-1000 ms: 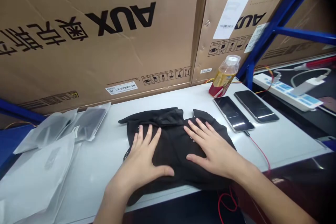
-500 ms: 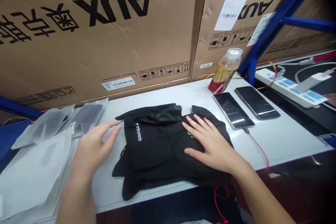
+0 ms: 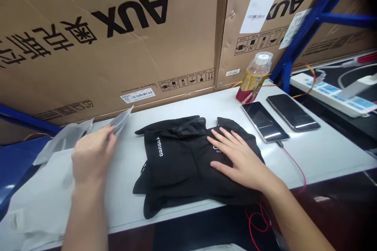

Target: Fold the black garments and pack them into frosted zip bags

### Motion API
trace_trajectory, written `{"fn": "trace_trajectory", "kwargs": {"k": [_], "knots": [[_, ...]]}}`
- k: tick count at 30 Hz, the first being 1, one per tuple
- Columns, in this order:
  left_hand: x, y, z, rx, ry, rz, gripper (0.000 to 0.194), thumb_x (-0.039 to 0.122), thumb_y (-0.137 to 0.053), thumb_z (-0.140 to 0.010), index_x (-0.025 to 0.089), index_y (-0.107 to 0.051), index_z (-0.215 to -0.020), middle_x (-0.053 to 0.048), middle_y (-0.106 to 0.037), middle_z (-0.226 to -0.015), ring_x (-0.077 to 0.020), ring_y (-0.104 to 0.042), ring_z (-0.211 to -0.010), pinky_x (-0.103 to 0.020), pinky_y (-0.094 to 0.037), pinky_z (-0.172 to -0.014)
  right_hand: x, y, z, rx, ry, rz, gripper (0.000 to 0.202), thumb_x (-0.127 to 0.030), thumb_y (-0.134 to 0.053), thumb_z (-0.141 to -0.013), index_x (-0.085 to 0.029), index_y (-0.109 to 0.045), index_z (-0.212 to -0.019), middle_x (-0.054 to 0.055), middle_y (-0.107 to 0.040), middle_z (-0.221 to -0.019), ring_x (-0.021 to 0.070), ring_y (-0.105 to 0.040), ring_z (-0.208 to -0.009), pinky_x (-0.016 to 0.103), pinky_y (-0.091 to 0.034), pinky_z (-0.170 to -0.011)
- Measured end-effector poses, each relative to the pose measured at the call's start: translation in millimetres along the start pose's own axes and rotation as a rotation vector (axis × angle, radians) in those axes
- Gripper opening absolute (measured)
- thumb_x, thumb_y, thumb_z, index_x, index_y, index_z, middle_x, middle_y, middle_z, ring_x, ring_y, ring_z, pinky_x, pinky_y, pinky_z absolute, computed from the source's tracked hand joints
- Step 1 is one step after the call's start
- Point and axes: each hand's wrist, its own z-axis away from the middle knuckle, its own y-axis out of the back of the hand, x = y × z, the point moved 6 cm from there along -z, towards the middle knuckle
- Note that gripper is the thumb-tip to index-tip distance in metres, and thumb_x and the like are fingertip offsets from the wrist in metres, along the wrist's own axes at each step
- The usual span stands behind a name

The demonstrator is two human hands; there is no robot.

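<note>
Black garment (image 3: 173,176), folded, white lettering, lying at the centre of the frame on a white table (image 3: 123,210); right hand (image 3: 240,160) flat upon its right part, fingers moderately spread, gripping nothing. Left hand (image 3: 90,157), left of centre, blurred, fingers curled narrow, apparently around a clear pouch (image 3: 123,118), which stands tilted; frosted bags (image 3: 41,192) beside it, lower left. Cabled phone (image 3: 265,121), second phone (image 3: 293,112), bottle (image 3: 253,80): right of the garment. Possible faults: pouch slipping, should the pinch be shallow; frosted bags dragged, if overlapped; folds creasing, should the right hand slide; cabled phone tugged, should the right hand catch the red cable (image 3: 295,163)
</note>
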Motion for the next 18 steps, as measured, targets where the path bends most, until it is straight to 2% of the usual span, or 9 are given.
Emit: {"fn": "trace_trajectory", "kwargs": {"k": [3, 6, 8, 10, 12, 14, 15, 17, 18], "knots": [[36, 21.7, 14, 0.155, -0.07, 0.036, 0.032, 0.018, -0.055, -0.104, 0.022, -0.068, -0.133, -0.004, -0.076, -0.132, -0.028, -0.071, -0.125, -0.045, -0.053, -0.112, 0, 0, 0, 0.014, 0.001, -0.008, 0.066, -0.053, -0.058, -0.103, -0.031, -0.04, -0.163, 0.005, -0.035, -0.171, 0.0336, -0.026, -0.16, 0.065, -0.028, -0.128], [88, 54.1, 36, 0.383, -0.197, 0.132, 0.041, 0.005, -0.068, -0.094, 0.02, -0.07, -0.133, -0.011, -0.079, -0.124, -0.0304, -0.075, -0.118, -0.048, -0.058, -0.105, 1, 0, 0, 0.017, 0.003, -0.01, 0.065, -0.053, -0.058, -0.103, -0.031, -0.042, -0.162, 0.006, -0.036, -0.171, 0.034, -0.026, -0.16, 0.065, -0.028, -0.128], [125, 73.2, 52, 0.473, -0.27, 0.219, 0.051, 0.0, -0.074, -0.088, 0.022, -0.069, -0.134, -0.009, -0.082, -0.114, -0.0301, -0.078, -0.111, -0.046, -0.061, -0.097, 1, 1, 0, 0.024, 0.02, -0.018, 0.064, -0.052, -0.058, -0.103, -0.031, -0.043, -0.161, 0.007, -0.039, -0.17, 0.0344, -0.028, -0.16, 0.066, -0.028, -0.128], [160, 76.9, 63, 0.346, -0.359, 0.326, 0.053, 0.001, -0.076, -0.088, 0.024, -0.067, -0.135, -0.006, -0.083, -0.113, -0.0281, -0.078, -0.111, -0.045, -0.06, -0.1, -5, 7, 0, 0.087, 0.041, -0.043, 0.057, -0.044, -0.058, -0.104, -0.029, -0.046, -0.158, 0.009, -0.046, -0.166, 0.0339, -0.035, -0.158, 0.065, -0.03, -0.127], [184, 73.0, 72, 0.193, -0.45, 0.465, 0.049, 0.004, -0.075, -0.091, 0.022, -0.065, -0.135, -0.006, -0.082, -0.115, -0.0263, -0.076, -0.114, -0.044, -0.059, -0.105, -16, 18, 2, 0.225, 0.05, -0.092, 0.044, -0.033, -0.056, -0.105, -0.027, -0.054, -0.148, 0.011, -0.057, -0.156, 0.0326, -0.048, -0.149, 0.061, -0.04, -0.121], [190, 65.6, 77, 0.091, -0.456, 0.601, 0.037, 0.01, -0.074, -0.094, 0.019, -0.065, -0.129, -0.01, -0.079, -0.124, -0.0259, -0.074, -0.119, -0.042, -0.06, -0.105, -36, 26, 4, 0.334, 0.088, -0.14, 0.028, -0.025, -0.056, -0.104, -0.025, -0.063, -0.131, 0.011, -0.069, -0.136, 0.0291, -0.063, -0.129, 0.051, -0.052, -0.106], [188, 60.8, 78, 0.047, -0.437, 0.651, 0.029, 0.011, -0.073, -0.095, 0.019, -0.066, -0.122, -0.012, -0.076, -0.13, -0.0262, -0.073, -0.122, -0.041, -0.061, -0.104, -49, 27, 4, 0.341, 0.136, -0.154, 0.021, -0.022, -0.057, -0.104, -0.025, -0.065, -0.123, 0.01, -0.073, -0.124, 0.0262, -0.068, -0.115, 0.045, -0.054, -0.096], [181, 52.6, 79, -0.031, -0.435, 0.708, 0.015, 0.009, -0.07, -0.097, 0.019, -0.066, -0.107, -0.014, -0.072, -0.138, -0.0271, -0.07, -0.126, -0.042, -0.061, -0.105, -77, 21, 4, 0.273, 0.28, -0.145, 0.014, -0.018, -0.056, -0.104, -0.023, -0.068, -0.112, 0.006, -0.074, -0.105, 0.0207, -0.067, -0.094, 0.037, -0.051, -0.081], [178, 50.0, 79, -0.062, -0.456, 0.716, 0.014, 0.007, -0.068, -0.097, 0.019, -0.066, -0.102, -0.014, -0.071, -0.139, -0.0275, -0.069, -0.128, -0.043, -0.061, -0.107, -88, 17, 4, 0.25, 0.348, -0.127, 0.015, -0.017, -0.055, -0.105, -0.022, -0.068, -0.108, 0.004, -0.074, -0.099, 0.0189, -0.065, -0.088, 0.035, -0.048, -0.076]]}}
